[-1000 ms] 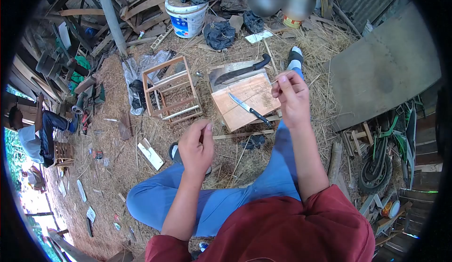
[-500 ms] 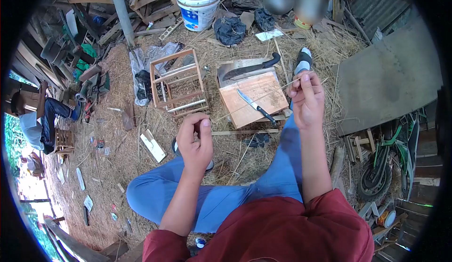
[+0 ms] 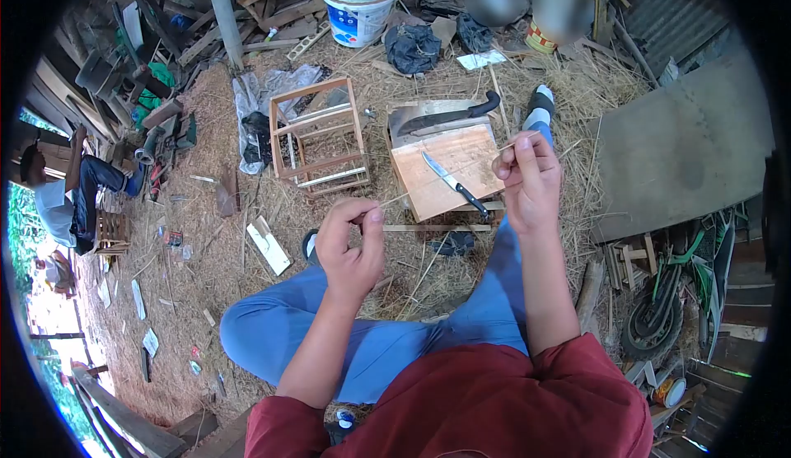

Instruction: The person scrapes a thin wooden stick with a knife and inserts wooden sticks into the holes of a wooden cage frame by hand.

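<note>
My left hand (image 3: pixel 353 240) pinches one end of a thin straw-coloured strip (image 3: pixel 398 199) between thumb and fingers. My right hand (image 3: pixel 529 182) pinches the strip further along, and its tip sticks out beyond the fingers. The strip slants across the view, above a wooden block (image 3: pixel 412 165). On the block lies a small knife (image 3: pixel 453 181) with a black handle. Behind it, a large dark-bladed knife (image 3: pixel 445 117) with a black handle rests on a grey sheet at the block's far side. Both knives are apart from my hands.
A wooden frame (image 3: pixel 358 124) stands left of the block. Behind are a white bucket (image 3: pixel 356 17) and black plastic bags (image 3: pixel 412 49). A large flat board (image 3: pixel 680 153) and a motorbike wheel (image 3: pixel 652 326) are at right. Another person (image 3: pixel 58 207) sits at far left.
My hands have come slightly closer together, both still pinching the strip. The whole view has shifted a little; the knives and block lie as before.
</note>
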Demonstrator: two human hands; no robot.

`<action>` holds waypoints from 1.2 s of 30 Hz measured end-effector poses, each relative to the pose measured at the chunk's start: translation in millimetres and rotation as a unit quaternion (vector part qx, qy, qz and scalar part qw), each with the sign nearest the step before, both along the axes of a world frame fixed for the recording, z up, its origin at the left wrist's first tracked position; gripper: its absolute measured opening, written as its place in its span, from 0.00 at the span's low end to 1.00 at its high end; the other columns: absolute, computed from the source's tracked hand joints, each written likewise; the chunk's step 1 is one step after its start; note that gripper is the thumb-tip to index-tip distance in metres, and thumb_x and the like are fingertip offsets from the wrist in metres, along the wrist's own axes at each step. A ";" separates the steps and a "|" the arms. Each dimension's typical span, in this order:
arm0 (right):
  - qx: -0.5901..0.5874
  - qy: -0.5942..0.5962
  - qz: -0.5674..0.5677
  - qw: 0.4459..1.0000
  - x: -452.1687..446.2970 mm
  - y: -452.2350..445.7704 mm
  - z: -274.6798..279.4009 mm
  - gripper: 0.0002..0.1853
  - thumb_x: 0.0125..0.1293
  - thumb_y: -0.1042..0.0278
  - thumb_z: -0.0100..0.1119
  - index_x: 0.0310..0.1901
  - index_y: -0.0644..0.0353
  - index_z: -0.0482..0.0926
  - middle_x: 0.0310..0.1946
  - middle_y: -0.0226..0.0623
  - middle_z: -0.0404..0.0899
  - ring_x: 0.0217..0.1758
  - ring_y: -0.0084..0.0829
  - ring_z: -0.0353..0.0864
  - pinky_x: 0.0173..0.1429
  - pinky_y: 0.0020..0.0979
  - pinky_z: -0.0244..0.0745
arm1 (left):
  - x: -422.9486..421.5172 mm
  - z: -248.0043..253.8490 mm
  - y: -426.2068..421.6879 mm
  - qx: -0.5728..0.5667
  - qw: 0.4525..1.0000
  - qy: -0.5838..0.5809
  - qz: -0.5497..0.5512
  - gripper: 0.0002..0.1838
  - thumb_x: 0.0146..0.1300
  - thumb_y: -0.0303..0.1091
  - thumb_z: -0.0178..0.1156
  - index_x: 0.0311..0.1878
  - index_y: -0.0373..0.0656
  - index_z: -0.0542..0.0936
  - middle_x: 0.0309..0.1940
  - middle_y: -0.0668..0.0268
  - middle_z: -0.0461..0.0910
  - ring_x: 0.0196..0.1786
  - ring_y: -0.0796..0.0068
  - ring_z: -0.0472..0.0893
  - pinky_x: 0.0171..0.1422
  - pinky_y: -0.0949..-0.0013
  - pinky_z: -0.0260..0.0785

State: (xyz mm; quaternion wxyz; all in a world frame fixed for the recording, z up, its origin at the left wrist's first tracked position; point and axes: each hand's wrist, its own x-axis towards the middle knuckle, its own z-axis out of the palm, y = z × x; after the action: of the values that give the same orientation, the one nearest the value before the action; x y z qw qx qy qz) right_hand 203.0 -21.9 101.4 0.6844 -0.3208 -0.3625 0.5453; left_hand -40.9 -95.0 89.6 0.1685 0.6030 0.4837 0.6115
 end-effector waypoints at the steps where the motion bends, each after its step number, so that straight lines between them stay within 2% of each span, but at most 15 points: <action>1: 0.000 -0.001 -0.002 1.000 -0.9 -0.4 -0.2 0.09 0.79 0.66 0.60 0.41 0.61 0.78 0.33 0.31 0.78 0.32 0.21 0.74 0.38 0.25 0.71 | -1.3 -3.3 -0.1 0.000 1.000 -0.001 -0.002 0.04 0.67 0.19 0.65 0.44 0.34 0.82 0.35 0.60 0.83 0.33 0.75 0.80 0.39 0.72 0.73; 6: -0.002 -0.040 -0.004 0.999 -4.8 -2.9 -1.4 0.09 0.79 0.66 0.60 0.41 0.62 0.78 0.32 0.32 0.78 0.31 0.21 0.74 0.37 0.25 0.70 | -4.4 -10.4 -0.5 -0.048 0.997 -0.059 -0.009 0.02 0.71 0.21 0.63 0.44 0.34 0.81 0.33 0.62 0.84 0.34 0.76 0.82 0.41 0.73 0.74; 19: -0.012 -0.057 0.019 0.998 -20.4 -10.5 -4.1 0.09 0.77 0.65 0.63 0.42 0.63 0.79 0.34 0.33 0.81 0.32 0.21 0.77 0.37 0.25 0.74 | -0.8 -8.5 0.3 -0.031 0.999 -0.032 -0.001 0.02 0.69 0.20 0.64 0.43 0.35 0.81 0.33 0.63 0.82 0.33 0.77 0.78 0.39 0.74 0.72; 31: -0.011 -0.070 0.058 0.996 -34.7 -17.0 -10.0 0.08 0.76 0.67 0.64 0.45 0.64 0.81 0.33 0.33 0.82 0.32 0.20 0.77 0.37 0.24 0.74 | -0.3 -10.0 0.1 -0.022 1.000 -0.019 -0.003 0.04 0.68 0.21 0.67 0.43 0.35 0.82 0.35 0.61 0.83 0.33 0.76 0.79 0.40 0.73 0.73; 36: -0.035 -0.110 0.071 0.991 -41.9 -23.0 -8.4 0.09 0.76 0.67 0.64 0.46 0.64 0.81 0.34 0.32 0.82 0.34 0.19 0.78 0.39 0.24 0.75 | 1.4 -9.9 -0.2 -0.023 0.999 -0.022 -0.004 0.04 0.67 0.21 0.67 0.43 0.35 0.82 0.35 0.61 0.83 0.34 0.76 0.79 0.40 0.73 0.73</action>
State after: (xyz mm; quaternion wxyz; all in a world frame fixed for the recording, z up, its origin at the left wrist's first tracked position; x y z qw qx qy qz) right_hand 161.1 -45.0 92.9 0.5883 -0.3763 -0.4380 0.5661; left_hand -39.5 -95.2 79.8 0.1953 0.5876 0.4911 0.6127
